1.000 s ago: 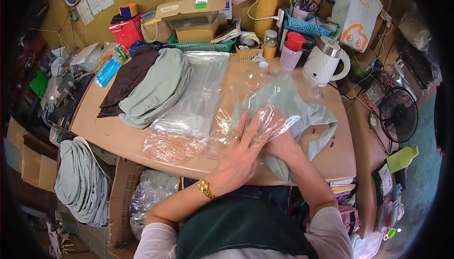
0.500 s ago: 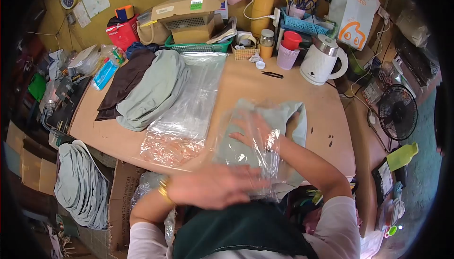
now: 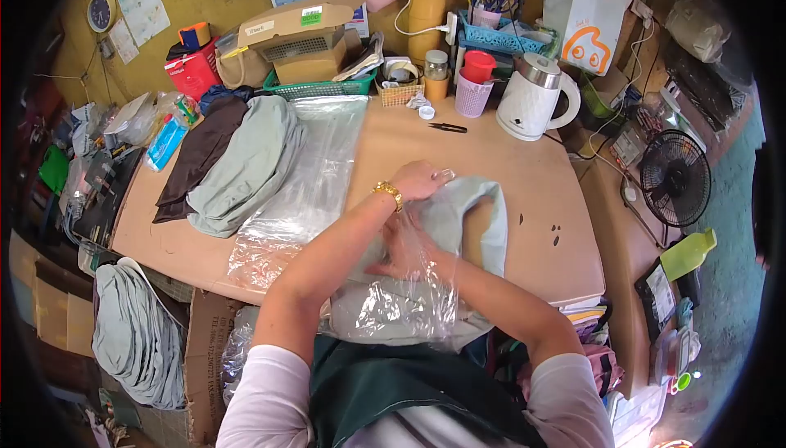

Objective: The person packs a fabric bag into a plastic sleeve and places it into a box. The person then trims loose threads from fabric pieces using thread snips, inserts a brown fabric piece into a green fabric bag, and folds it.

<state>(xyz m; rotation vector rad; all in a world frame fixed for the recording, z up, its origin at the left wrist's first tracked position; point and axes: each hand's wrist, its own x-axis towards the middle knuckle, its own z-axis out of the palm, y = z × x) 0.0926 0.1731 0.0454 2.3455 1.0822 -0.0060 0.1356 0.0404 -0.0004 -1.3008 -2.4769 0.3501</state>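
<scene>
A clear plastic bag (image 3: 393,305) lies over a pale grey-green cloth (image 3: 485,198) at the front of the table. My left hand (image 3: 416,180), with a gold watch at its wrist, pinches the bag near its far edge. Under the shiny film, my right hand (image 3: 405,250) rests against the cloth with its fingers apart, partly blurred by the plastic. To the left lie flat clear bags (image 3: 315,174), a folded grey-green cloth (image 3: 250,166) and a dark brown cloth (image 3: 199,157).
Dark tweezers (image 3: 448,127), a white kettle (image 3: 528,98), a pink cup (image 3: 473,96) and a green basket (image 3: 327,88) stand or lie along the back. A fan (image 3: 675,178) is at the right. Stacked cloths (image 3: 139,337) and a cardboard box (image 3: 209,350) are at the lower left.
My left hand has moved from near my body to the bag's far edge and closed on it. My right hand and the bag have shifted nearer to me. The view has shifted slightly.
</scene>
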